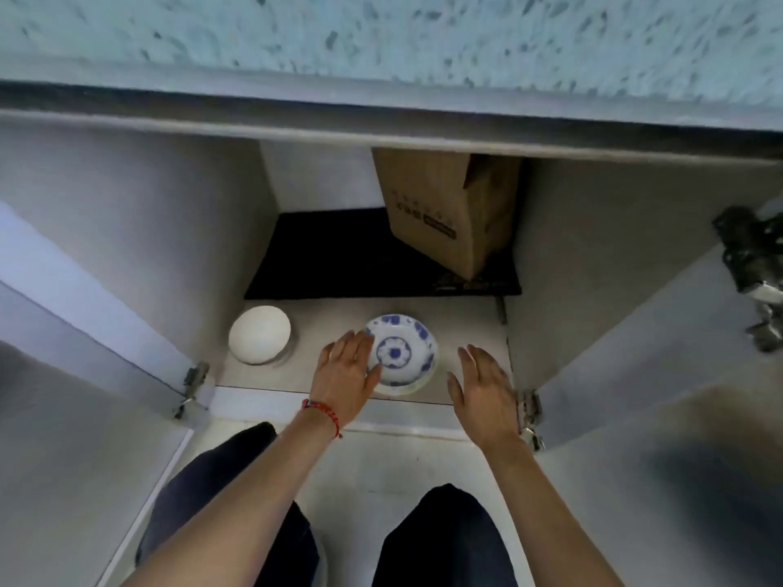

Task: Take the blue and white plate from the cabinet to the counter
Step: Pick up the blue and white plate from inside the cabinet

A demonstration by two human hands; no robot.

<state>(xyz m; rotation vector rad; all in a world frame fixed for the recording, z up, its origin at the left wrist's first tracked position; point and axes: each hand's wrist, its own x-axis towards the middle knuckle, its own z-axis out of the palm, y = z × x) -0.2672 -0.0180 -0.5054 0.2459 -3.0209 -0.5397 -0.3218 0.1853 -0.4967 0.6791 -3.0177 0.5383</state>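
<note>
One blue and white plate sits near the front edge of the cabinet floor, between both hands. The left hand lies open with its fingers over the plate's left rim, and the right hand hangs open just to the right, not touching it. Off to the left there's a white bowl, with a cardboard box on a black mat at the back, and the speckled desk up top.

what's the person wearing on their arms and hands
Both forearms are bare, with no sleeves in view and no gloves. The left hand has a thin red braided bracelet at the wrist. The right hand shows no jewellery or watch.
</note>
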